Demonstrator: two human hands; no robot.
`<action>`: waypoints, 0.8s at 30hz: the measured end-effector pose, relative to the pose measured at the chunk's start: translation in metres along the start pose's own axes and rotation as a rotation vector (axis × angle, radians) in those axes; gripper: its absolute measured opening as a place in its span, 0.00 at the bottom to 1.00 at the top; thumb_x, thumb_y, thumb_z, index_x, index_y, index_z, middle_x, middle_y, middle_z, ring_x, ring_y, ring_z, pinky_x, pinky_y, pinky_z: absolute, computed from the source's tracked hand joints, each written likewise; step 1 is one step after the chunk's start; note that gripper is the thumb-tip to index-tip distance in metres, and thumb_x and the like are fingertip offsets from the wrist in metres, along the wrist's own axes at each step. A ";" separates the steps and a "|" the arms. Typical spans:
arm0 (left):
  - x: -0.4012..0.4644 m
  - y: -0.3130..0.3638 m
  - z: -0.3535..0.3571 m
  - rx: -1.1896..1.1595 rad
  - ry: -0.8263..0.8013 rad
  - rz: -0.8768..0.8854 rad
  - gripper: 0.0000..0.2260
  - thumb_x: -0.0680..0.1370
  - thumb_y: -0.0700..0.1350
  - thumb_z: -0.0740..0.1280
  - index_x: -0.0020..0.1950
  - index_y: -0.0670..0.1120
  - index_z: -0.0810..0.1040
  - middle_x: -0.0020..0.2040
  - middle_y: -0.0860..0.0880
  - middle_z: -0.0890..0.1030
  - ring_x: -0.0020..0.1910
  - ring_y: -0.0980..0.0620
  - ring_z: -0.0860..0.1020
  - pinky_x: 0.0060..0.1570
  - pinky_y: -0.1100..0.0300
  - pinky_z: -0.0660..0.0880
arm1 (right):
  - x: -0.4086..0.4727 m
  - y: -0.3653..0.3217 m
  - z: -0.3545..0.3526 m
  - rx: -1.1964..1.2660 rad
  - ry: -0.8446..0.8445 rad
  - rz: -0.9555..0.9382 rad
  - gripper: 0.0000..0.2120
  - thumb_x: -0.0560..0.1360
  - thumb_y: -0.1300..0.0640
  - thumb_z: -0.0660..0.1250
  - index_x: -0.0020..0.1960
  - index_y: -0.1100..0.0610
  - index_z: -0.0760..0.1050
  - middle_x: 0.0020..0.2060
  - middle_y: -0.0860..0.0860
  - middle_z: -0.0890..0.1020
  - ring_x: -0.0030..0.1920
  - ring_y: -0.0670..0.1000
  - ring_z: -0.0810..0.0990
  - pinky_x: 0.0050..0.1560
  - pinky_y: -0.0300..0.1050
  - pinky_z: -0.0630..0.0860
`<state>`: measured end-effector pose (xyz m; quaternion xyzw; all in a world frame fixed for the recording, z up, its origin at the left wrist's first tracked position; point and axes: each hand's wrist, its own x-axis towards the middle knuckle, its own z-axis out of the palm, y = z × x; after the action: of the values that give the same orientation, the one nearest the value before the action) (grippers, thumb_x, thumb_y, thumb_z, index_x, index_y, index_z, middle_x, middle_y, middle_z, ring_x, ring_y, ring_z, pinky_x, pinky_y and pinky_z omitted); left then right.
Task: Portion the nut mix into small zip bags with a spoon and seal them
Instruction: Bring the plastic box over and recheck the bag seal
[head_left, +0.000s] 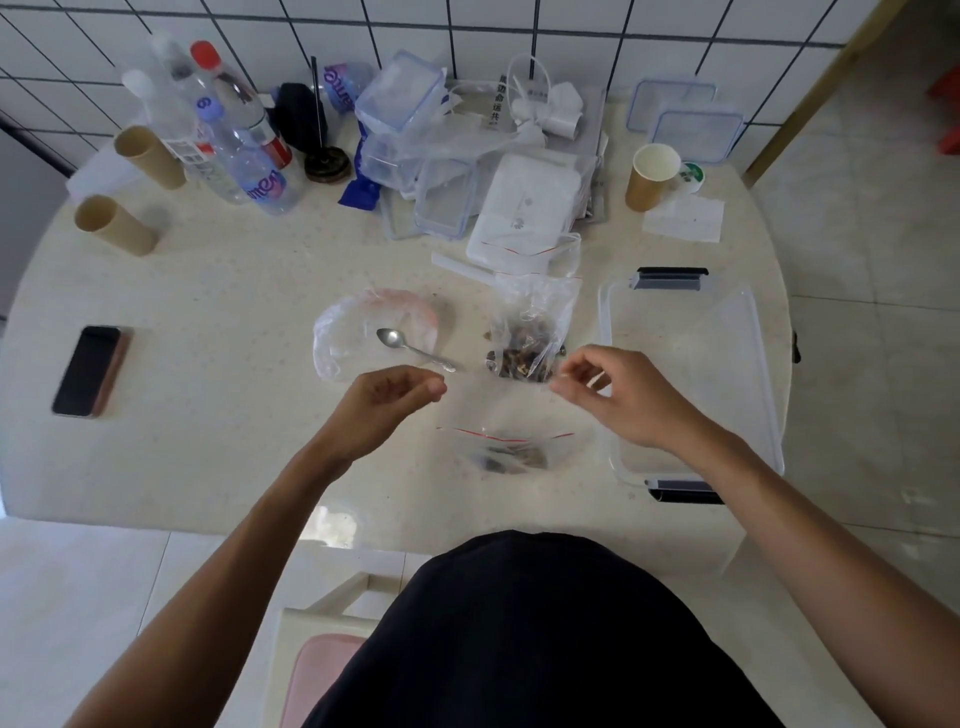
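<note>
Low in the frame I see my left hand (387, 402) and right hand (618, 395) hovering with fingers loosely curled, holding nothing I can make out, above a small zip bag (506, 452) lying mid-bench (218, 457), seemingly placed for sealing, spoon (410, 349) parked just above

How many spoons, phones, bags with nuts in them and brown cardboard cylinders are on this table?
Spoons: 1
Phones: 1
Bags with nuts: 2
Brown cardboard cylinders: 3
Total: 7
</note>
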<state>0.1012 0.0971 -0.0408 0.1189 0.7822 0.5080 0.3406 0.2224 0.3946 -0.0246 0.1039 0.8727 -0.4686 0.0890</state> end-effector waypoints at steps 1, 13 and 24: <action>0.008 0.003 0.000 0.004 0.008 -0.003 0.15 0.77 0.62 0.71 0.56 0.54 0.87 0.53 0.54 0.87 0.56 0.57 0.84 0.56 0.62 0.79 | 0.008 -0.002 -0.002 -0.003 0.035 0.012 0.14 0.78 0.43 0.70 0.54 0.52 0.80 0.47 0.44 0.83 0.48 0.44 0.82 0.53 0.49 0.80; 0.140 0.037 0.057 0.002 0.046 -0.224 0.28 0.82 0.50 0.70 0.79 0.45 0.65 0.74 0.48 0.71 0.55 0.55 0.75 0.47 0.65 0.72 | 0.119 -0.015 -0.009 -0.634 0.117 0.030 0.22 0.81 0.53 0.65 0.71 0.62 0.67 0.66 0.60 0.75 0.65 0.62 0.74 0.66 0.54 0.69; 0.149 0.046 0.065 -0.284 -0.026 -0.229 0.11 0.81 0.42 0.71 0.61 0.37 0.80 0.53 0.42 0.80 0.54 0.47 0.78 0.59 0.51 0.74 | 0.128 -0.005 -0.009 -0.576 0.060 0.163 0.22 0.75 0.59 0.70 0.66 0.62 0.70 0.58 0.58 0.78 0.55 0.62 0.80 0.58 0.54 0.76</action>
<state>0.0265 0.2437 -0.0783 -0.0136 0.7064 0.5697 0.4198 0.0973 0.4122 -0.0484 0.1578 0.9608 -0.1897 0.1263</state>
